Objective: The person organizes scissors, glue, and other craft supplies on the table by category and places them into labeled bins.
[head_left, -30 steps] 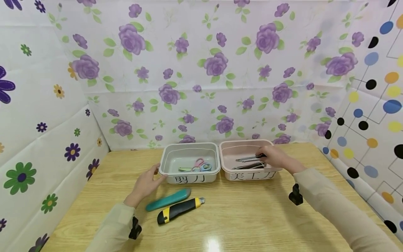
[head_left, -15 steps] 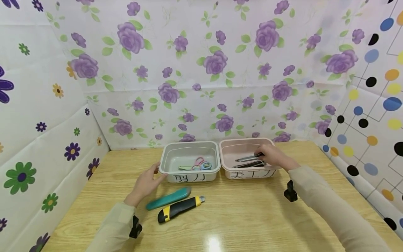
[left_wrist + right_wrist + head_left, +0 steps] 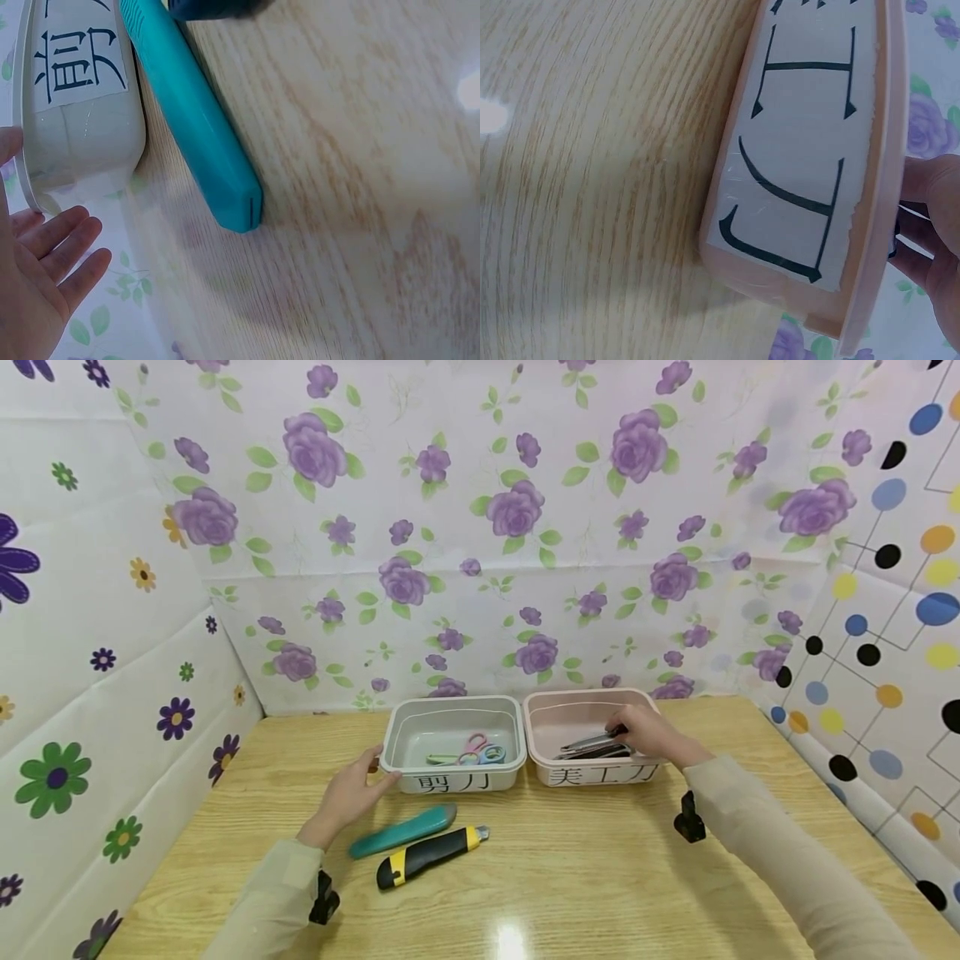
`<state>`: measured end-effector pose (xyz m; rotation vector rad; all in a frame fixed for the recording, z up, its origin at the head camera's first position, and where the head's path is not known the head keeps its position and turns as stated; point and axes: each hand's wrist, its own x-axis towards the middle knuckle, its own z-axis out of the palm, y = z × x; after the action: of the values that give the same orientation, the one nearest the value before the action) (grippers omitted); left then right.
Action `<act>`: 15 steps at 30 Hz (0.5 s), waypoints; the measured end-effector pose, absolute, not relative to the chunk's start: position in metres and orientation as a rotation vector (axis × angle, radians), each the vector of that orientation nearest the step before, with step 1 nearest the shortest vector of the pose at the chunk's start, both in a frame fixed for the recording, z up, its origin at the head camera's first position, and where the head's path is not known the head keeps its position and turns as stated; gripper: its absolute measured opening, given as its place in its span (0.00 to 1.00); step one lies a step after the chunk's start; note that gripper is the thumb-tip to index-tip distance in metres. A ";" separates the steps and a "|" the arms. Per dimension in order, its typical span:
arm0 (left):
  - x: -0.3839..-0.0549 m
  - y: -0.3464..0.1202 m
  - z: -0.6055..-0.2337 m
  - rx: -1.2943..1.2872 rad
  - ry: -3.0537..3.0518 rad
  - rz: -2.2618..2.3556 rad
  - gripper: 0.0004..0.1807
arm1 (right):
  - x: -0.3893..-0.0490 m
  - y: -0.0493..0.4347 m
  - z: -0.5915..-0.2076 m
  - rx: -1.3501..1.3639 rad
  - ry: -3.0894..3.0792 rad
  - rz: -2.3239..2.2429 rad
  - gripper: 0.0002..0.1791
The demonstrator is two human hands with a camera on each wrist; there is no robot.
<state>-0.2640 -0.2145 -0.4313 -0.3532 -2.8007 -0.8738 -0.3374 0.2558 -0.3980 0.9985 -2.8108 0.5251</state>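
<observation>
My right hand [image 3: 647, 731] reaches into the pink basket [image 3: 551, 710] and pinches the black end of a silvery utility knife [image 3: 588, 744]. That knife lies along darker utility knives [image 3: 611, 752] at the basket's front. From the right wrist view, the basket wall hides most of what those fingers hold. My left hand [image 3: 351, 793] touches the front left corner of the grey basket [image 3: 412, 735]; its fingers [image 3: 64, 225] are extended and relaxed. Below that basket lie a teal utility knife [image 3: 402, 832] and a black and yellow utility knife [image 3: 431, 857].
Inside the grey basket are pink and blue scissors [image 3: 480, 753] and a green-handled item [image 3: 442, 760]. Both baskets have paper labels with large black characters. They stand side by side at the back of the wooden table [image 3: 585, 877], before a flowered cloth wall [image 3: 450, 568].
The utility knife in my right hand has sunk slightly, down against the other knives in the pink basket. My left hand stays at the grey basket's corner.
</observation>
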 end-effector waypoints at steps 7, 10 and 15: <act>-0.263 -0.214 -0.430 -0.345 -2.827 -0.860 0.38 | -0.341 0.256 -0.405 1.002 -2.812 0.563 0.08; -0.263 -0.214 -0.429 -0.339 -2.829 -0.864 0.38 | -0.342 0.255 -0.404 0.979 -2.827 0.566 0.10; -0.262 -0.215 -0.428 -0.329 -2.840 -0.867 0.38 | -0.342 0.255 -0.395 0.941 -2.786 0.463 0.12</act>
<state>-0.2623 -0.2147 -0.4283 -0.3287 -2.8403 -0.8666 -0.3420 0.2546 -0.3954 0.9409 -2.7859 0.4630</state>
